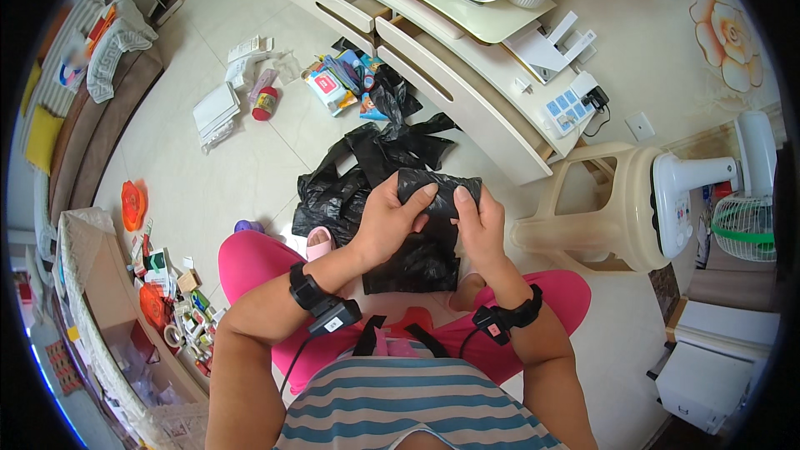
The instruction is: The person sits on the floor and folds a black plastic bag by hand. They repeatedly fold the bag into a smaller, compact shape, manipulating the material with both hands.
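Observation:
A black plastic bag (440, 185) is stretched between my two hands, its upper part gathered and folded while the rest hangs below. My left hand (387, 218) grips its left side with the thumb on top. On the other side my right hand (482, 227) pinches the edge between thumb and curled fingers. Just beyond my hands, more black plastic bags (335, 202) lie crumpled on the floor in a heap. Farther off, a pack of wipes (329, 89) sits beside blue packets and dark plastic. My legs are bent on either side of the bags.
Pulled-out drawers (442, 87) front the cabinet ahead. To the right, a beige stool (575, 208) lies near a fan (742, 227). White boxes (215, 112) and a red-lidded jar (265, 103) rest at the left. Small items (187, 304) lie beside a lace-covered table (108, 283).

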Motion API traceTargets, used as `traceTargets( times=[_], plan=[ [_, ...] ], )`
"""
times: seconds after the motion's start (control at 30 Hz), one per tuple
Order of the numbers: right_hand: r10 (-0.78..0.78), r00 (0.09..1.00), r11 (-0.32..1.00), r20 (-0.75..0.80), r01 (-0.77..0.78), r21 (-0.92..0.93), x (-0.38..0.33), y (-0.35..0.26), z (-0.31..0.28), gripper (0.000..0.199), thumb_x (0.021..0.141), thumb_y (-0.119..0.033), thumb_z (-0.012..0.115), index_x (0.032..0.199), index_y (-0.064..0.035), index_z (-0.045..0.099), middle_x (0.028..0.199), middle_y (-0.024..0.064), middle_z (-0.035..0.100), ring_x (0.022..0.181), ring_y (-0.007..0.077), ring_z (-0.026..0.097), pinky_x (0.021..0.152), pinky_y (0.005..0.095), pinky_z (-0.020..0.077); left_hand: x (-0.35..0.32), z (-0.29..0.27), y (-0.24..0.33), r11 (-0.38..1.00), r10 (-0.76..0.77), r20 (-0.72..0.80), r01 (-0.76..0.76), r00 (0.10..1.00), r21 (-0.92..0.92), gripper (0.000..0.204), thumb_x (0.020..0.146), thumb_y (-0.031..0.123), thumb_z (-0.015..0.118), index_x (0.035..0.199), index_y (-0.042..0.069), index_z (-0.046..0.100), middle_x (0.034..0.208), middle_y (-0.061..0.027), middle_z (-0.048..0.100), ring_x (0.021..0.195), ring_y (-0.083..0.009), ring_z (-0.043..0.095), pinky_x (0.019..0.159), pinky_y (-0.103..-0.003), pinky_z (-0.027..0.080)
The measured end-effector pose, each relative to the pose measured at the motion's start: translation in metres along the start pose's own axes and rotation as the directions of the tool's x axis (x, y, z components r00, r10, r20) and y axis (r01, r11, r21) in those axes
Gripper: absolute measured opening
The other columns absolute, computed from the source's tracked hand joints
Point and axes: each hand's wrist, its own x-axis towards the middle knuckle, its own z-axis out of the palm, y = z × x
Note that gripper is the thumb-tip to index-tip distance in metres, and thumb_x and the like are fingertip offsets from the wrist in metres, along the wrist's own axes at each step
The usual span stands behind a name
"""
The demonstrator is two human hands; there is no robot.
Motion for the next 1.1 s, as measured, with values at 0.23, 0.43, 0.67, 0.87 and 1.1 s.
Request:
traceTargets(
  times=[0.23,0.43,0.67,0.87,1.1],
  plan=[
    [0.162,0.987,0.985,0.007,-0.162,0.06,0.0,-0.005,0.0,0.032,0.096,-0.026,0.054,0.078,0.001,0.056,0.058,0.0056,0.054,0.051,0.0108,0.05,0.048,0.0299,0.0406,-0.004,0.004,0.003,0.991,0.065,0.007,-0.066,0.998,0.119,0.016,0.093,0.019,0.06,0.089,0.005,0.054,0.066,0.0016,0.054,0.052,-0.0049,0.048,0.045,-0.02,0.036],
    [-0.151,0.987,0.953,-0.049,0.133,-0.273,0.002,-0.001,-0.003,0.032,0.094,-0.023,0.056,0.076,0.0032,0.056,0.056,0.0156,0.052,0.048,0.0269,0.052,0.048,0.0363,0.0412,0.002,0.0,0.003,0.986,-0.106,0.082,0.116,0.991,-0.117,0.019,0.095,0.023,0.058,0.099,0.006,0.054,0.074,-0.0007,0.056,0.052,-0.0067,0.048,0.043,-0.018,0.032],
    [-0.265,0.963,0.918,-0.049,0.237,-0.317,0.002,-0.004,-0.004,0.029,0.094,-0.021,0.057,0.078,0.0038,0.056,0.059,0.0174,0.055,0.049,0.0293,0.054,0.048,0.0365,0.0418,0.001,-0.004,0.014,0.944,-0.271,0.175,0.297,0.947,-0.142,0.018,0.096,0.025,0.055,0.099,0.007,0.053,0.074,-0.0026,0.058,0.049,-0.0061,0.048,0.041,-0.017,0.03],
    [-0.002,1.0,1.0,-0.019,0.002,-0.006,0.002,-0.002,0.0,0.029,0.096,-0.025,0.053,0.088,0.0025,0.059,0.064,0.0054,0.058,0.054,0.0119,0.054,0.049,0.0292,0.0436,0.002,-0.003,-0.001,0.993,-0.08,0.085,0.087,0.993,-0.078,0.018,0.096,0.023,0.054,0.098,0.006,0.054,0.073,-0.0026,0.057,0.049,-0.006,0.047,0.043,-0.019,0.033],
    [0.266,0.963,0.943,0.051,-0.271,0.196,0.003,-0.015,-0.003,0.027,0.097,-0.026,0.052,0.093,-0.0006,0.062,0.071,-0.0007,0.058,0.057,0.0064,0.051,0.051,0.0223,0.0443,-0.006,0.004,0.002,0.985,0.067,0.022,-0.07,0.997,0.157,0.018,0.096,0.022,0.054,0.1,0.004,0.055,0.069,0.0007,0.054,0.05,-0.0052,0.047,0.045,-0.02,0.036]
  ],
)
